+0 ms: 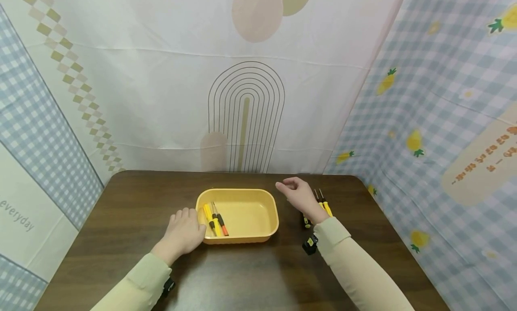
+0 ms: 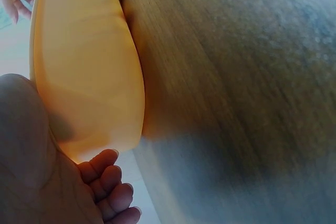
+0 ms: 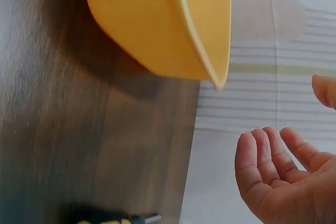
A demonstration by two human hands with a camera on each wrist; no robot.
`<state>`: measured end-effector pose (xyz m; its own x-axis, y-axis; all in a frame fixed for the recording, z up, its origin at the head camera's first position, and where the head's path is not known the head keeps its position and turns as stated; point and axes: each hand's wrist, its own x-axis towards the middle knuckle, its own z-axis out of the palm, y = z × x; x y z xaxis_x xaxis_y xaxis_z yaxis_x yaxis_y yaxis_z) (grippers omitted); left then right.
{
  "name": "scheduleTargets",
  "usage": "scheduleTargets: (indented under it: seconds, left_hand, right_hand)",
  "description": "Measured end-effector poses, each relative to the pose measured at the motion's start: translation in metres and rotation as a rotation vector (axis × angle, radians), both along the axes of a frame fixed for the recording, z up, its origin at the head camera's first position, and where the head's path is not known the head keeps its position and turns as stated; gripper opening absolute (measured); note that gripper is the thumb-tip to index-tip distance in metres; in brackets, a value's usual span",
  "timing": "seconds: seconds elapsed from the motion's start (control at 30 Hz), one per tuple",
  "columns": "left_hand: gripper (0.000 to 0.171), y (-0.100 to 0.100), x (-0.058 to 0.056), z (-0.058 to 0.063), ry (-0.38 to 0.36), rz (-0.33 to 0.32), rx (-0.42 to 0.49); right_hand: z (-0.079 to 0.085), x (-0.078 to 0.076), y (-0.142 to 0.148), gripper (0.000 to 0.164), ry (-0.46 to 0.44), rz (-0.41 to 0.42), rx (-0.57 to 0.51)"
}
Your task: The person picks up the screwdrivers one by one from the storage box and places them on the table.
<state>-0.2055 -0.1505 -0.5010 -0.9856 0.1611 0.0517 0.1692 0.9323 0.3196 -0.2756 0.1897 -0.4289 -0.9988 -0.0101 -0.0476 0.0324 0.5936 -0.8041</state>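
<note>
A yellow plastic basket (image 1: pixel 250 240) stands on the table. My left hand (image 1: pixel 183 230) holds its left end, thumb at the rim and fingers against the outside; the left wrist view shows the curled fingertips (image 2: pixel 111 177) by the end wall. Several small screwdrivers (image 1: pixel 216 221) with yellow, black and red handles lie in the basket's left part. Off the basket's right side, my right hand (image 1: pixel 299 195) hangs in the air with nothing in it, its fingers (image 3: pixel 268 156) loosely bent and apart from the thumb. Beneath that wrist, more yellow-and-black screwdrivers (image 1: pixel 326 207) lie on the table, partly hidden.
The dark wooden table (image 1: pixel 250 279) reaches back to a white printed curtain (image 1: pixel 169 113). A blue checked curtain (image 1: pixel 428 136) hangs on the right. A small black device (image 1: pixel 310 244) is strapped at the right wrist, another (image 1: pixel 167 286) at the left.
</note>
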Motion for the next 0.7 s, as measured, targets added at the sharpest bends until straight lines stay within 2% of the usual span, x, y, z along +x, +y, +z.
scheduleTargets:
  seconds: [0.53, 0.7]
  left_hand:
    - [0.037, -0.001, -0.001, -0.001, -0.003, 0.002, 0.005]
    - [0.038, -0.001, -0.001, -0.002, 0.006, 0.002, 0.012]
  right_hand:
    - [-0.009, 0.004, -0.057, 0.058, 0.012, 0.123, -0.034]
    - [-0.016, 0.005, -0.07, 0.059, -0.031, 0.167, -0.009]
